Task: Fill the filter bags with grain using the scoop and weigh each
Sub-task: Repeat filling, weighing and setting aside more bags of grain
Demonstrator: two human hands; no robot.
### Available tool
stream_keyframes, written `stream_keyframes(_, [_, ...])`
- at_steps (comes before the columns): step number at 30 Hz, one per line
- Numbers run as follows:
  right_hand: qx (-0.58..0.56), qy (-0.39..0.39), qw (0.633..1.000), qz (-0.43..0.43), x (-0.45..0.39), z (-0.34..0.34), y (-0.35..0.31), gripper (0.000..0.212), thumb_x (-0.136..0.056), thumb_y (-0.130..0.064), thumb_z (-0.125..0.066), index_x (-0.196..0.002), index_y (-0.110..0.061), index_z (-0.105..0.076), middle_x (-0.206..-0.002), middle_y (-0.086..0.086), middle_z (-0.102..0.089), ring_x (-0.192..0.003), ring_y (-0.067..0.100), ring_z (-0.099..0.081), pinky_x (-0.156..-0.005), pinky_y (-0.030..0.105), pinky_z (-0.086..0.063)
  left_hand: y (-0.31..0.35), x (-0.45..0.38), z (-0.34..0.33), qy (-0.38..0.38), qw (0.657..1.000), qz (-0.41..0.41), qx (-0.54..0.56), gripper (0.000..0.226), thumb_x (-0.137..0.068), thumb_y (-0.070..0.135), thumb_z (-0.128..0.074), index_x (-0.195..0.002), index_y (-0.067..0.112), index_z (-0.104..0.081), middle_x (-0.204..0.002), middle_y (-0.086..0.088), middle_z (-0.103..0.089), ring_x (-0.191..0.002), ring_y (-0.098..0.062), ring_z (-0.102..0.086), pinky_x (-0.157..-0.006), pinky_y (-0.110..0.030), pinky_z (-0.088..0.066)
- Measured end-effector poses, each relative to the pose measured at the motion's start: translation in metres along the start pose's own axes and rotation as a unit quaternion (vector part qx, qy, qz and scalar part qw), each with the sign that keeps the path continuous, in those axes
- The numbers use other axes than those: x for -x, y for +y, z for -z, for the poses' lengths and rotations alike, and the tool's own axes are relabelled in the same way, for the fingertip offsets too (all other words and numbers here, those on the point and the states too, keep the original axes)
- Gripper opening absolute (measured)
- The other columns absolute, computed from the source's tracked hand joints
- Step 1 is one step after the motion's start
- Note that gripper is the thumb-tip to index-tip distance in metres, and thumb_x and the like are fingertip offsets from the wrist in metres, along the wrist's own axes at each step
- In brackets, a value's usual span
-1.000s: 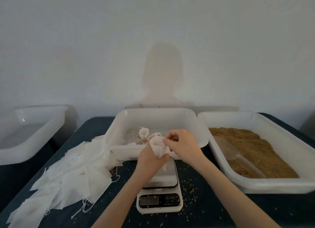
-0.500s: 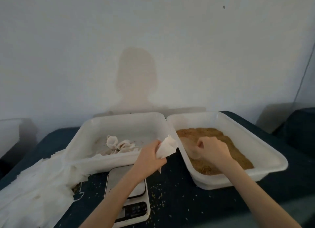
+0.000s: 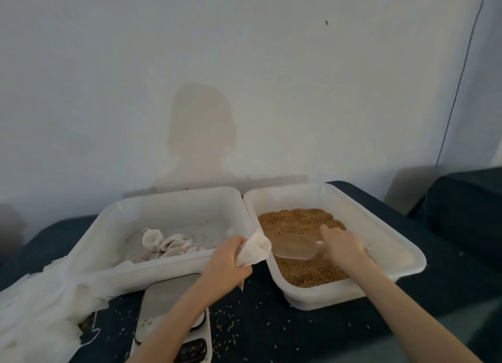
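From the head camera, the left hand (image 3: pixel 226 262) curls round an empty white filter bag (image 3: pixel 254 250), its open mouth held at the near-left rim of the grain tray (image 3: pixel 404 250), while the right hand (image 3: pixel 341 244) grips the handle of a clear plastic scoop (image 3: pixel 294 247) lying on the brown grain (image 3: pixel 296 221) just right of the bag. Behind the left hand sits a white tray (image 3: pixel 173 270) with filled bags (image 3: pixel 163 244) (its right rim touching the grain tray's). Below the left forearm stands the scale (image 3: pixel 163 297), left of it a heap of flat bags (image 3: pixel 35 305), and dark, grain-flecked cloth (image 3: pixel 260 324) lies open between the forearms.
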State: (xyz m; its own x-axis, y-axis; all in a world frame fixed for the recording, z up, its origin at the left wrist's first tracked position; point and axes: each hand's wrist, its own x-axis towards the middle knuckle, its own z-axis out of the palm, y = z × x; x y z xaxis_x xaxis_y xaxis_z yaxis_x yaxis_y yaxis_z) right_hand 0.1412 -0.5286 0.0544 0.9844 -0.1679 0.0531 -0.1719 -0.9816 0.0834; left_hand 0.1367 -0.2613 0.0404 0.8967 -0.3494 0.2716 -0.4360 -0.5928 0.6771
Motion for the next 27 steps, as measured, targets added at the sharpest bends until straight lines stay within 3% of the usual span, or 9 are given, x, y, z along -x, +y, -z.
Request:
stream_keyframes(3, [0.085,0.047,0.995,0.011,-0.005,0.003,0.015,0.032,-0.089,-0.009,-0.057,-0.118,-0.020,-0.045,-0.106,-0.003,-0.063,-0.095,0.019,-0.063,-0.073,0.029,-0.045,-0.004,0.001,0.005,0.007,1.000,0.003,0.000,0.035,-0.073,0.021,-0.068,-0.101,0.033,-0.051,-0.091,0.015,-0.055,-0.083,0.001,-0.054,-0.064,-0.013,-0.040])
stream_keyframes(6, [0.136,0.048,0.987,0.065,-0.009,0.006,0.022,0.025,-0.091,-0.013,-0.057,-0.112,-0.026,-0.058,-0.106,-0.006,-0.064,-0.100,0.016,-0.061,-0.086,0.030,-0.045,-0.006,0.000,0.008,0.019,1.000,0.005,-0.003,0.036,-0.074,0.023,-0.070,-0.100,0.037,-0.048,-0.092,0.017,-0.055,-0.085,0.004,-0.053,-0.063,-0.010,-0.038])
stream_keyframes(13, [0.122,0.042,0.979,0.160,-0.005,0.006,0.022,0.033,-0.088,-0.002,-0.053,-0.098,-0.033,-0.059,-0.098,-0.009,-0.063,-0.099,0.012,-0.058,-0.093,0.029,-0.040,-0.004,0.002,0.004,0.021,1.000,-0.002,0.004,0.034,-0.075,0.021,-0.068,-0.102,0.033,-0.051,-0.092,0.016,-0.055,-0.084,0.001,-0.053,-0.066,-0.013,-0.039])
stream_keyframes(15, [0.060,0.018,0.989,0.135,-0.002,0.006,0.024,0.035,-0.087,-0.002,-0.052,-0.094,-0.035,-0.063,-0.087,-0.012,-0.062,-0.086,0.007,-0.058,-0.081,0.028,-0.045,-0.002,0.002,0.003,0.020,1.000,-0.004,0.006,0.034,-0.075,0.021,-0.068,-0.101,0.033,-0.051,-0.092,0.015,-0.055,-0.085,-0.001,-0.054,-0.068,-0.015,-0.042])
stream_keyframes(17, [-0.006,-0.016,0.994,0.105,0.000,0.003,0.029,0.030,-0.085,-0.003,-0.050,-0.083,-0.030,-0.062,-0.076,-0.013,-0.058,-0.068,0.002,-0.053,-0.058,0.020,-0.040,-0.002,0.003,0.003,0.021,1.000,-0.002,0.007,0.034,-0.075,0.021,-0.068,-0.103,0.032,-0.051,-0.094,0.015,-0.055,-0.086,-0.002,-0.054,-0.070,-0.016,-0.043])
stream_keyframes(18, [-0.044,-0.031,0.994,0.092,0.000,0.001,0.033,0.029,-0.084,-0.005,-0.052,-0.083,-0.032,-0.062,-0.078,-0.013,-0.059,-0.065,0.000,-0.052,-0.054,0.017,-0.039,-0.002,0.003,0.004,0.022,1.000,-0.001,0.007,0.035,-0.076,0.022,-0.068,-0.105,0.032,-0.052,-0.095,0.015,-0.055,-0.087,-0.002,-0.054,-0.070,-0.016,-0.043])
stream_keyframes(21, [-0.128,-0.019,0.990,0.053,0.004,0.000,0.041,0.031,-0.084,-0.012,-0.061,-0.101,-0.038,-0.064,-0.094,-0.013,-0.064,-0.080,0.005,-0.060,-0.068,0.022,-0.051,-0.004,0.003,0.006,0.025,1.000,0.002,0.010,0.035,-0.077,0.023,-0.069,-0.108,0.030,-0.052,-0.096,0.015,-0.056,-0.088,-0.002,-0.055,-0.073,-0.019,-0.048])
stream_keyframes(24, [-0.060,0.057,0.996,0.037,0.004,0.003,0.043,0.026,-0.085,-0.016,-0.060,-0.102,-0.035,-0.066,-0.095,-0.012,-0.063,-0.091,0.010,-0.061,-0.083,0.027,-0.046,-0.005,0.003,0.008,0.028,1.000,0.006,0.013,0.037,-0.078,0.023,-0.069,-0.110,0.030,-0.053,-0.096,0.015,-0.057,-0.089,-0.002,-0.055,-0.076,-0.022,-0.050])
stream_keyframes(27, [-0.083,0.063,0.994,0.019,0.004,0.007,0.041,0.030,-0.084,-0.014,-0.061,-0.104,-0.036,-0.066,-0.101,-0.012,-0.065,-0.091,0.010,-0.060,-0.084,0.027,-0.045,-0.005,0.004,0.008,0.027,1.000,0.006,0.014,0.035,-0.077,0.022,-0.069,-0.108,0.030,-0.053,-0.095,0.014,-0.056,-0.088,-0.003,-0.055,-0.073,-0.021,-0.049])
